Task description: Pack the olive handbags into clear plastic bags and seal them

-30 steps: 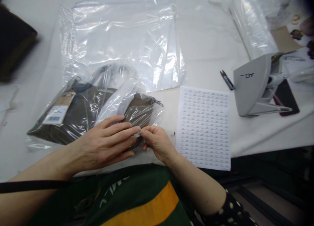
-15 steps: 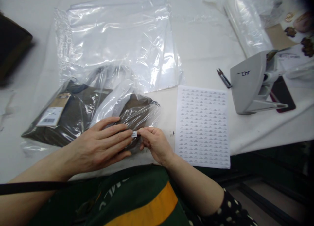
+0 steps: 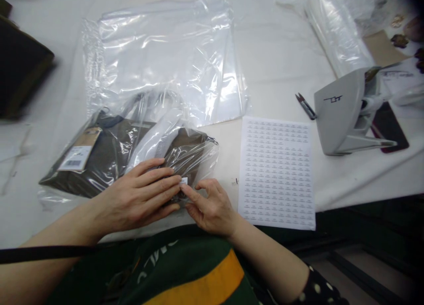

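Two bare hands at work above your dark green apron [image 3: 185, 265], orange stripe across it. Your left hand [image 3: 139, 196] lies flat, palm down, fingers extended side by side and released, on the clear plastic bag [image 3: 208, 161]. Your right hand [image 3: 212, 205] meets it from the other side: thumb tip at the lower edge of a small white sticker [image 3: 184, 180], index finger bent and apart from the thumb — no pinch. Whether its lower fingers, partly hidden, touch the plastic, you cannot tell.

Sticker position: on the plastic, just beside your left fingertips. Inside the plastic, an olive-brown handbag [image 3: 112, 159] lies on the white-covered table [image 3: 274, 75]; a barcoded hang tag [image 3: 78, 152] shows at its left part.

Right of your hands, a printed label sheet [image 3: 278, 177] lies flat. Beyond its upper right corner: thread snips [image 3: 305, 106], just beside a grey plastic stand [image 3: 338, 112].

Farther off, behind the handbag — flat clear plastic bags [image 3: 162, 53]. At the far left, a dark object [image 3: 23, 66], blurred.
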A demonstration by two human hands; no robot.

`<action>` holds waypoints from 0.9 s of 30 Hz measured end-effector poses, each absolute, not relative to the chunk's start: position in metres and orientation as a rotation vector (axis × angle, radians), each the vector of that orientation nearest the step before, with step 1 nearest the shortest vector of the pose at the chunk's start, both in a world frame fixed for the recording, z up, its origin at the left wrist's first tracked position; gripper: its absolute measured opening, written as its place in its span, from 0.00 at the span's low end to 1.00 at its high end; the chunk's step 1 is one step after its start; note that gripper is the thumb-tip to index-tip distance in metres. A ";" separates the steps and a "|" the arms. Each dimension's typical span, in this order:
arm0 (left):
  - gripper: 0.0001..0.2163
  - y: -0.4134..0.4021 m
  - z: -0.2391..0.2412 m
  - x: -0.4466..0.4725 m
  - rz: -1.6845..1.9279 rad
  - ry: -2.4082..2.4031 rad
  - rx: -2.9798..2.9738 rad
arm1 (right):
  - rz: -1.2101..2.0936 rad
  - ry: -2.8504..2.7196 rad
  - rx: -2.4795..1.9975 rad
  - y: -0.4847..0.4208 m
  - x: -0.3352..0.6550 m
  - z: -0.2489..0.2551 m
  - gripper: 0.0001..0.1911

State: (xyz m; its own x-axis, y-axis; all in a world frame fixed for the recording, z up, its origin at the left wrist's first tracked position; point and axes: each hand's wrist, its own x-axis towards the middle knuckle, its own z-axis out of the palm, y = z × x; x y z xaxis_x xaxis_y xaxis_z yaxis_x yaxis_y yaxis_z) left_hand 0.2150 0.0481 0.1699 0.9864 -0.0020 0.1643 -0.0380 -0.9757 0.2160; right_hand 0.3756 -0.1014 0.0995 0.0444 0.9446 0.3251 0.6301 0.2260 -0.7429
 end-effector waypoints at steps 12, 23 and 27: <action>0.16 0.047 0.171 0.219 0.241 -0.019 2.914 | 0.413 -1.678 -1.532 -0.096 0.376 0.089 0.22; 0.15 0.047 0.173 0.221 0.223 -0.033 2.930 | 0.297 -1.804 -1.567 -0.101 0.382 0.083 0.25; 0.15 0.048 0.173 0.221 0.213 -0.020 2.931 | 0.309 -1.796 -1.658 -0.105 0.390 0.079 0.25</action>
State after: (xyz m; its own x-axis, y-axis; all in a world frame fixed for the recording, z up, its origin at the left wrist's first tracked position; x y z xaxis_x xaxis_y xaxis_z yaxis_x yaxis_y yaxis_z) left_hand 0.2210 0.0476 0.1728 0.9895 0.0013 0.1445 -0.0278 -0.9795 0.1996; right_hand 0.3897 -0.1047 0.0786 0.0268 0.9512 0.3073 0.7937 0.1666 -0.5850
